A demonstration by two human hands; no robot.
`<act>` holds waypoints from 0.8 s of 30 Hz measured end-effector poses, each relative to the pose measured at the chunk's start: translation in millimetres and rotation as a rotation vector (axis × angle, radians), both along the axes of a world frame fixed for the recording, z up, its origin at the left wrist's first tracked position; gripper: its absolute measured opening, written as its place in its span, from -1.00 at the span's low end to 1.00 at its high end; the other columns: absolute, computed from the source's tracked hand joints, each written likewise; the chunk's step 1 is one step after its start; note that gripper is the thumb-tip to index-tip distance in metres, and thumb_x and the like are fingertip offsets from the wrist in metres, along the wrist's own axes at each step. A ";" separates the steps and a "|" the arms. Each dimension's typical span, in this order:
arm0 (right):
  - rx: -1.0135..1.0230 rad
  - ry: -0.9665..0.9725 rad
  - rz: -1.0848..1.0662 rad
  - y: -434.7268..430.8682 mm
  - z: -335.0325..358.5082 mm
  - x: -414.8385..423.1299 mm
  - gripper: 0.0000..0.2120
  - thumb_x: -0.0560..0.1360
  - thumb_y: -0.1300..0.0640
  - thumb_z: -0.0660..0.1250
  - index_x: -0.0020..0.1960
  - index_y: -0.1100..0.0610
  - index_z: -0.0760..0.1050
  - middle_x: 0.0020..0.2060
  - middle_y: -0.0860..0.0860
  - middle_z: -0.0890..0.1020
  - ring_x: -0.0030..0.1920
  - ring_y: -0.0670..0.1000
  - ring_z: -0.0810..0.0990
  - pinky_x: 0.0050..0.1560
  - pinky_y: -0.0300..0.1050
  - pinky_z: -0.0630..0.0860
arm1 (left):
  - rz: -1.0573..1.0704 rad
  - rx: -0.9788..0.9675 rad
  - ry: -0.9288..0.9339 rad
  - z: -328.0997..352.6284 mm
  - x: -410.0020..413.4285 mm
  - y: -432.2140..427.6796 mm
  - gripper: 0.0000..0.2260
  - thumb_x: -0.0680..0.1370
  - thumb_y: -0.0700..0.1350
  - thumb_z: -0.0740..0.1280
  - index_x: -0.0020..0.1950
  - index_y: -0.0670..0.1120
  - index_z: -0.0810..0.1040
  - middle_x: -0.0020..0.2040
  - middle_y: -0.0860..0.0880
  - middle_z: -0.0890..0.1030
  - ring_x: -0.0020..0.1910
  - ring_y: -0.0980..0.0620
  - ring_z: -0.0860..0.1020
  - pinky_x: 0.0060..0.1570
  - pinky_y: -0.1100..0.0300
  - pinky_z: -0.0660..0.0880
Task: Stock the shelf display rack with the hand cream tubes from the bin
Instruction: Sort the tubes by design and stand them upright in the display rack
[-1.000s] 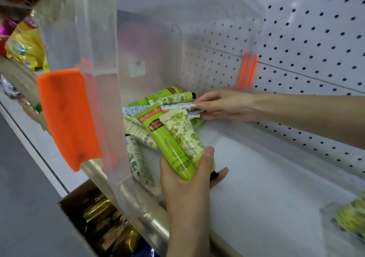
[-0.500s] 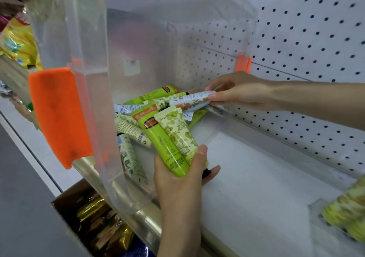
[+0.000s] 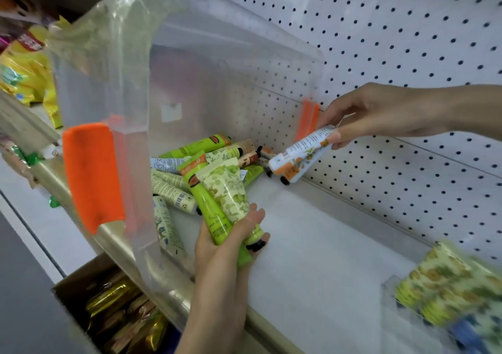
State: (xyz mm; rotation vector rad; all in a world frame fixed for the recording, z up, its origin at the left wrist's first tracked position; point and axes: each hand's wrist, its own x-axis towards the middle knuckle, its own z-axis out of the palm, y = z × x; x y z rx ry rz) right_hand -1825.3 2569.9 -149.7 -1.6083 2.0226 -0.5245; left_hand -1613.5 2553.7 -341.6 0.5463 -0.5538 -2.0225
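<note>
Head view: the right hand [image 3: 380, 117] pinches a white tube [image 3: 301, 158] by its flat crimped end, thumb under and fingers curled over it. The tube is soft glossy plastic printed in orange with small text, and it slants down and left to a dark cap. It hangs in the air in front of the pegboard [image 3: 380, 27], just above the bin's far corner.

The left hand [image 3: 225, 247] is closed round two tubes held side by side, caps down toward the palm and crimped ends fanned upward. One is a bright green tube [image 3: 209, 207] with an orange band. The other is a pale patterned tube [image 3: 228, 190] covered in green fruit print.

Just behind them lies a heap of tubes [image 3: 173, 190], green, cream and brown, crossed over one another in the low corner of the bin [image 3: 190, 68]. The bin is clear, smooth-walled plastic with orange latches [image 3: 92, 174], resting on the white shelf [image 3: 312, 245] with its mouth toward the hands.

Well apart, at the lower right, a blurred clear display rack [image 3: 391, 296] holds more patterned tubes. A cardboard box [image 3: 70, 288] of gold packs sits below the shelf edge.
</note>
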 end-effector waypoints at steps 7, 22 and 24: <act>0.261 0.018 0.136 5.1 18.3 22.3 -0.72 0.27 0.08 0.47 -0.04 0.12 0.67 -0.13 0.06 0.70 -0.15 -0.05 0.68 -0.12 -0.35 0.55 | -0.114 0.074 0.120 3.2 9.9 -2.8 -0.27 0.10 -0.15 0.53 0.28 -0.12 0.49 0.06 -0.19 0.68 -0.01 -0.11 0.68 -0.21 -0.05 0.61; 0.627 -0.188 0.257 -46.1 -10.4 64.2 -0.69 0.43 0.25 0.34 0.14 0.34 0.54 -0.07 0.08 0.69 -0.12 -0.09 0.64 -0.08 -0.34 0.55 | -0.450 0.114 0.153 0.1 21.8 -4.2 -0.52 0.22 -0.06 0.57 0.08 -0.22 0.65 0.12 -0.31 0.62 0.07 -0.28 0.62 -0.10 -0.20 0.57; 0.612 -0.221 0.237 -48.2 -13.6 64.9 -0.70 0.44 0.26 0.33 0.15 0.35 0.54 -0.07 0.09 0.69 -0.14 -0.08 0.65 -0.09 -0.33 0.56 | -0.454 0.107 0.144 0.1 21.9 -5.2 -0.56 0.20 -0.04 0.63 0.00 -0.19 0.69 0.11 -0.31 0.63 0.04 -0.25 0.64 -0.09 -0.19 0.57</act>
